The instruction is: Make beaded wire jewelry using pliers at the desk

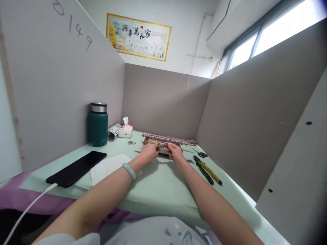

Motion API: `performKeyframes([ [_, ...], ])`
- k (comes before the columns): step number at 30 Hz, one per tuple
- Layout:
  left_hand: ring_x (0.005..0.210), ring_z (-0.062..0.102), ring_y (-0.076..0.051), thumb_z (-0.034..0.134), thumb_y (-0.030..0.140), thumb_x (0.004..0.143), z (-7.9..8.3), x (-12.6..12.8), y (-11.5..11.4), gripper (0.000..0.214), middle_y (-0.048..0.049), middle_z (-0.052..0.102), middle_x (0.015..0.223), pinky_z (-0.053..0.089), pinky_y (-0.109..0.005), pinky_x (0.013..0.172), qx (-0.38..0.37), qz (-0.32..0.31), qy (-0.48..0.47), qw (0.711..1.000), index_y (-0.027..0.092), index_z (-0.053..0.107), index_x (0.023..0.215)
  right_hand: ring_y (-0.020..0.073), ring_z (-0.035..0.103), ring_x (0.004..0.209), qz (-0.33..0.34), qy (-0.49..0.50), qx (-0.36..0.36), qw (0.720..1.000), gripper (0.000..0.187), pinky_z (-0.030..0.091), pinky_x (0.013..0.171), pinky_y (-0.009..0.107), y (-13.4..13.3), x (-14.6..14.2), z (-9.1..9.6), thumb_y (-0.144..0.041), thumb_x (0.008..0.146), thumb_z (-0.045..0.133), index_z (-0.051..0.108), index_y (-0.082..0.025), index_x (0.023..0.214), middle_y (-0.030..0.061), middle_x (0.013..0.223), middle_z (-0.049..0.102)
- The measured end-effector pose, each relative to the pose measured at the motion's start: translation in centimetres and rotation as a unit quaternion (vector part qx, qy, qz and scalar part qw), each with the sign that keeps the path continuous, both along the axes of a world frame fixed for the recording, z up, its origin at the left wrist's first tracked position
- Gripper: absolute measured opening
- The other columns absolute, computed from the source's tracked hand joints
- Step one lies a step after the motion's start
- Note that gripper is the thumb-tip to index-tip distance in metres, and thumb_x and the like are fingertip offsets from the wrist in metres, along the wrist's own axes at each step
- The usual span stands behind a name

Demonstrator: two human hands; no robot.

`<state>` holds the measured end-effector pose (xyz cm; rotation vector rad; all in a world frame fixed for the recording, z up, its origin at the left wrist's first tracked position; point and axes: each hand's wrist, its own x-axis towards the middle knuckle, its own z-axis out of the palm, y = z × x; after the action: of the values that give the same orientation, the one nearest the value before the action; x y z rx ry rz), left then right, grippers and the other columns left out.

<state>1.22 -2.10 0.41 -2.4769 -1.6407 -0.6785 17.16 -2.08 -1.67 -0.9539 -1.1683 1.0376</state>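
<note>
My left hand (pixel 150 153), with a pale green bangle (pixel 129 171) on its wrist, is closed around a thin pointed tool (pixel 162 146) of dark and silver colour; its kind is too small to make out. Facing it, my right hand (pixel 175 152) has its fingers pinched together near the tool's tip, and what they hold is hidden. Beneath and behind both hands lies a dark tray (pixel 163 155) with gold-coloured pieces (pixel 153 141) on it. A beaded stick (pixel 168 139) runs across behind the tray.
To the right lie green-and-yellow pliers (pixel 208 170) and black-handled scissors (pixel 202 154). Small rings (pixel 131 143) sit left of the tray. Further left are a tissue pack (pixel 125 131), a green bottle (pixel 98 127), white paper (pixel 108 166) and a phone (pixel 76 169) on a cable. Partitions enclose the table.
</note>
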Motion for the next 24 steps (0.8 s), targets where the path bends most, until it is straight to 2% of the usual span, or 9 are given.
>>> performKeyframes([
  [6, 0.090, 0.063, -0.024, 0.042, 0.033, 0.086, -0.3, -0.2, 0.3, 0.033, -0.0100, 0.068, 0.097, 0.046, -0.030, 0.074, 0.038, -0.003, 0.012, 0.999, 0.024, 0.064, 0.109, 0.0024, 0.024, 0.037, 0.005, 0.006, -0.002, 1.000, 0.034, 0.010, 0.036, 0.018, -0.2, -0.1, 0.1, -0.045, 0.061, 0.068, 0.057, -0.016, 0.073, -0.0064, 0.055, 0.042],
  [14, 0.090, 0.062, -0.022, 0.038, 0.027, 0.088, -0.3, -0.4, 0.2, 0.035, -0.0085, 0.066, 0.099, 0.044, -0.029, 0.075, 0.053, -0.015, 0.017, 0.998, 0.025, 0.061, 0.115, 0.0015, 0.020, 0.036, 0.063, 0.038, -0.008, 0.997, 0.035, 0.008, 0.036, 0.018, -0.4, 0.1, 0.3, -0.044, 0.061, 0.067, 0.056, -0.016, 0.078, -0.0082, 0.053, 0.040],
  [24, 0.092, 0.059, -0.022, 0.039, 0.023, 0.089, -0.1, -0.5, 0.3, 0.033, -0.0092, 0.064, 0.101, 0.042, -0.029, 0.077, 0.068, -0.024, 0.013, 0.997, 0.024, 0.062, 0.112, 0.0040, 0.017, 0.037, 0.017, -0.015, -0.009, 1.000, 0.021, 0.007, 0.037, 0.021, -1.1, -0.2, 1.2, -0.035, 0.063, 0.058, 0.055, -0.017, 0.074, -0.0081, 0.050, 0.036],
])
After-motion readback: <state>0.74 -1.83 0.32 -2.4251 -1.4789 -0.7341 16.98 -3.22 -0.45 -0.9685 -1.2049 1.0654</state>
